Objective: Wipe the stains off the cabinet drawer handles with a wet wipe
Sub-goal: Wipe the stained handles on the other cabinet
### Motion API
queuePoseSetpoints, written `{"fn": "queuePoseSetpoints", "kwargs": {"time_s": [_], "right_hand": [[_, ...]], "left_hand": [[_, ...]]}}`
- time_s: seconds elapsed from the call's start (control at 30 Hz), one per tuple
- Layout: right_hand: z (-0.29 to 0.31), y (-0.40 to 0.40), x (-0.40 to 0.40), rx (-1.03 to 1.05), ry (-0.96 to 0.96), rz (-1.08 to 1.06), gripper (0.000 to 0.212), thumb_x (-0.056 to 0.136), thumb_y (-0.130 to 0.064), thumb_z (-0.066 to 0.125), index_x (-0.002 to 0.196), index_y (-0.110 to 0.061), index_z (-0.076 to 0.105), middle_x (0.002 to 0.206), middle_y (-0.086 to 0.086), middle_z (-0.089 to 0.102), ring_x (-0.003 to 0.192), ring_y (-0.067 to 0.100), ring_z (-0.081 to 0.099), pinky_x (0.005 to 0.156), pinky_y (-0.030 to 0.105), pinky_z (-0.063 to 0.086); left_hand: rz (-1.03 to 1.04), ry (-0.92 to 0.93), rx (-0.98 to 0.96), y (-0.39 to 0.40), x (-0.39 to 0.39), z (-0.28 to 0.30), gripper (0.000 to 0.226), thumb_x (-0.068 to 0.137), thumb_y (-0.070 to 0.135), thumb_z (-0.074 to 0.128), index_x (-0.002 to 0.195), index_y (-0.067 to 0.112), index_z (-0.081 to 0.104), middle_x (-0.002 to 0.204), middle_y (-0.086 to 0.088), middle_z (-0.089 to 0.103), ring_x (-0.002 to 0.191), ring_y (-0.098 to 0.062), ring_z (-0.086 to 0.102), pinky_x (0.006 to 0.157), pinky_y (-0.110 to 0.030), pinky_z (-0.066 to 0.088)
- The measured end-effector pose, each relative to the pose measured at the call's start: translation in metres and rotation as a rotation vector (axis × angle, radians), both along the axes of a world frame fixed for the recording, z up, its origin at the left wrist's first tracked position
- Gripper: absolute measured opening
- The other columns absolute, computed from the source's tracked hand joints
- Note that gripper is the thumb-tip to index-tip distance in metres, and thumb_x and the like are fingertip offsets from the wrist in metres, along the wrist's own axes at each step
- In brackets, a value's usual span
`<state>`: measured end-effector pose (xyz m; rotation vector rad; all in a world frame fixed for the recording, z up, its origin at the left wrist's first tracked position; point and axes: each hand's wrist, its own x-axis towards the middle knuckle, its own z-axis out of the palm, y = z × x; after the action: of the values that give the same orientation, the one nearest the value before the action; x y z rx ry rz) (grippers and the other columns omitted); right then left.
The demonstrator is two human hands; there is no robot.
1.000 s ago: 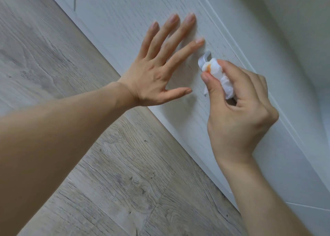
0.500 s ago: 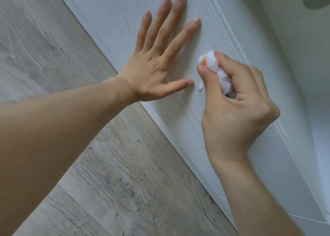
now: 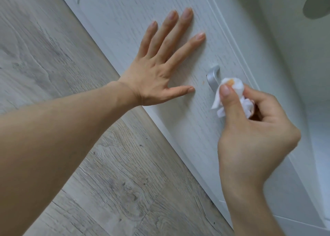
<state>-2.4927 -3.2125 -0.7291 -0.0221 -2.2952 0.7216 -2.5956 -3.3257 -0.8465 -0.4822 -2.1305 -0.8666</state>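
A small silver drawer handle (image 3: 212,78) sticks out of the white wood-grain drawer front (image 3: 187,128). My right hand (image 3: 253,134) pinches a crumpled white wet wipe (image 3: 232,91) that carries an orange smear; the wipe touches the handle's right end and hides that part. A tiny orange speck (image 3: 203,82) sits on the drawer front just left of the handle. My left hand (image 3: 160,66) lies flat on the drawer front to the left of the handle, fingers spread, holding nothing.
Grey wood-look floor (image 3: 89,164) fills the left and bottom. The cabinet's white top (image 3: 294,57) runs along the right, with a round grey object (image 3: 316,3) at the upper right corner. Another drawer seam shows at the lower right.
My right hand slid the wipe down and to the right along the handle, uncovering most of its silver bar, which was hidden half a second ago. My left hand stayed flat on the drawer.
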Motion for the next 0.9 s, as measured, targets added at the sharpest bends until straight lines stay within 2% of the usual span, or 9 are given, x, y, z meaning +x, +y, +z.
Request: {"fn": "queuePoseSetpoints", "kwargs": {"time_s": [0.1, 0.27, 0.47, 0.57, 0.63, 0.73, 0.8, 0.9], "right_hand": [[0.003, -0.012, -0.008, 0.010, -0.026, 0.039, 0.008, 0.079, -0.030, 0.074, 0.079, -0.027, 0.067, 0.069, -0.006, 0.063, 0.065, 0.009, 0.054, 0.061, 0.018, 0.040], [0.001, -0.025, -0.028, 0.384, 0.082, 0.069, 0.011, 0.079, -0.014, 0.073, 0.075, -0.005, 0.068, 0.076, 0.009, 0.065, 0.070, 0.031, 0.054, 0.063, 0.018, 0.027], [-0.009, -0.017, -0.022, 0.502, 0.224, 0.138, 0.014, 0.083, -0.001, 0.067, 0.069, -0.001, 0.065, 0.069, 0.014, 0.059, 0.067, 0.020, 0.040, 0.063, 0.025, 0.031], [-0.009, -0.021, -0.037, 0.569, 0.206, 0.123, 0.012, 0.082, -0.003, 0.067, 0.070, -0.001, 0.064, 0.072, 0.015, 0.059, 0.068, 0.024, 0.042, 0.064, 0.028, 0.033], [-0.011, -0.018, -0.034, 0.548, 0.230, 0.117, 0.012, 0.083, -0.005, 0.068, 0.071, -0.002, 0.067, 0.071, 0.013, 0.059, 0.067, 0.024, 0.045, 0.064, 0.030, 0.037], [-0.013, -0.011, -0.016, 0.406, 0.234, 0.113, 0.009, 0.084, -0.008, 0.070, 0.076, -0.004, 0.070, 0.072, 0.002, 0.055, 0.064, 0.027, 0.053, 0.059, 0.030, 0.043], [-0.010, -0.013, -0.011, 0.268, 0.192, 0.067, 0.011, 0.084, -0.015, 0.071, 0.076, -0.008, 0.069, 0.075, -0.004, 0.054, 0.063, 0.020, 0.055, 0.058, 0.022, 0.043], [-0.003, -0.024, -0.015, 0.071, 0.086, 0.028, 0.013, 0.082, -0.022, 0.071, 0.074, -0.017, 0.063, 0.075, -0.001, 0.062, 0.061, 0.012, 0.057, 0.058, 0.016, 0.042]], "left_hand": [[-0.002, 0.001, -0.001, 0.000, 0.000, 0.000, 0.085, 0.087, 0.062, 0.042, 0.147, 0.006, 0.019, 0.148, -0.036, 0.018, 0.137, -0.046, 0.010, 0.112, -0.057, 0.007], [0.001, 0.017, 0.018, 0.002, 0.000, -0.001, 0.082, 0.088, 0.062, 0.037, 0.147, 0.008, 0.019, 0.147, -0.035, 0.019, 0.137, -0.045, 0.009, 0.113, -0.055, 0.005], [0.009, 0.029, 0.028, 0.003, -0.001, -0.003, 0.081, 0.089, 0.063, 0.035, 0.146, 0.009, 0.020, 0.147, -0.035, 0.020, 0.137, -0.045, 0.011, 0.112, -0.057, 0.008], [0.016, 0.038, 0.026, 0.003, -0.001, -0.001, 0.080, 0.089, 0.061, 0.037, 0.146, 0.008, 0.021, 0.147, -0.035, 0.021, 0.137, -0.045, 0.012, 0.113, -0.056, 0.008], [0.019, 0.040, 0.019, 0.001, -0.001, -0.003, 0.080, 0.089, 0.061, 0.038, 0.147, 0.009, 0.021, 0.148, -0.033, 0.021, 0.138, -0.044, 0.011, 0.113, -0.054, 0.008], [0.006, 0.038, -0.025, -0.005, -0.002, -0.005, 0.080, 0.089, 0.062, 0.037, 0.149, 0.010, 0.021, 0.150, -0.030, 0.020, 0.139, -0.041, 0.012, 0.114, -0.051, 0.008], [0.010, 0.028, -0.035, -0.007, -0.002, -0.005, 0.081, 0.089, 0.061, 0.040, 0.149, 0.011, 0.020, 0.151, -0.028, 0.020, 0.140, -0.040, 0.012, 0.114, -0.051, 0.008], [0.007, 0.028, -0.024, -0.006, -0.002, -0.005, 0.080, 0.088, 0.060, 0.040, 0.149, 0.011, 0.020, 0.151, -0.028, 0.019, 0.141, -0.040, 0.011, 0.115, -0.051, 0.007]]}}
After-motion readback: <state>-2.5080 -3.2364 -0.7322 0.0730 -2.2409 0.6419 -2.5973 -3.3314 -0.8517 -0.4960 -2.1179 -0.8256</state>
